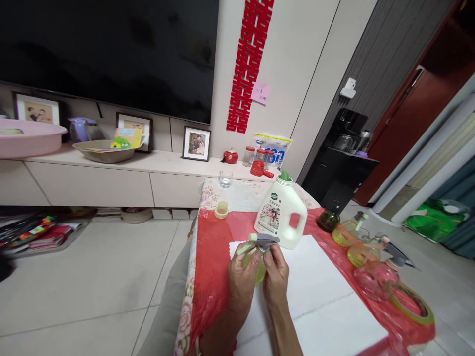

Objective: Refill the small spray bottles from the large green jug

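Note:
A small yellow-green spray bottle with a grey and pale green trigger head is held between my two hands above the white sheet. My left hand closes around its left side, with the thumb near the neck. On the right, my right hand grips by the neck just under the trigger head. Just beyond stands a large pale detergent jug, upright and uncapped, a green spout showing in its mouth. A pale yellowish cap sits on the red plastic to the left of the jug.
Along the table's right edge stand several spray bottles, a dark bottle and a roll of tape. A glass cup is at the far end. Behind runs a low cabinet with a red dipper and jars.

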`<state>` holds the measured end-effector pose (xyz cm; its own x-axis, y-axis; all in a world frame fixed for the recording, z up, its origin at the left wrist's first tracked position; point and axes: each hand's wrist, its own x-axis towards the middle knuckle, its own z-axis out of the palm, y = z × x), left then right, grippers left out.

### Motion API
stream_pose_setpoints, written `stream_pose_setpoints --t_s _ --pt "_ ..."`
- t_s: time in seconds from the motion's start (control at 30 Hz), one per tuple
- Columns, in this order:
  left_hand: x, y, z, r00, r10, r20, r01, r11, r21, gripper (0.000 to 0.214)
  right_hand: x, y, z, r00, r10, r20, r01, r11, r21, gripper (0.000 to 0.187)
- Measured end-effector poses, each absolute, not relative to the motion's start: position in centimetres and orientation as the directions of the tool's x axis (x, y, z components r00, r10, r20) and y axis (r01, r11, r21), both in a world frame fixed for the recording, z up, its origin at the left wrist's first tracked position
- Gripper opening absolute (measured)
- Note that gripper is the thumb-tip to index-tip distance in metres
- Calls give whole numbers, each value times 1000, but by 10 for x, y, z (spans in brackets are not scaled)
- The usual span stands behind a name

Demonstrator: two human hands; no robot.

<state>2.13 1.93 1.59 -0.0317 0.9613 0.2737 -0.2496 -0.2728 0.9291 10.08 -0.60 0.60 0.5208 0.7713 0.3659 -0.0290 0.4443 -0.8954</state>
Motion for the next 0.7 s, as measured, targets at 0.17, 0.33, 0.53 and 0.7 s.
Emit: stream_pose_setpoints --t_s 0.17,0.33,0.53,0.7 --pt "19 21 8 -30 887 461 -172 -459 871 28 101 -8 7 518 780 352 -97 462 -882 45" --pt "21 17 12 1 882 472 -167 -465 869 25 106 -7 5 502 789 354 -128 473 -872 45" --pt "24 17 15 -4 940 340 -236 -331 914 26 107 -8 1 479 808 342 -89 432 -897 41" --pt "22 16 12 15 927 375 -242 -361 901 30 106 -10 6 508 780 365 -38 444 -895 44"
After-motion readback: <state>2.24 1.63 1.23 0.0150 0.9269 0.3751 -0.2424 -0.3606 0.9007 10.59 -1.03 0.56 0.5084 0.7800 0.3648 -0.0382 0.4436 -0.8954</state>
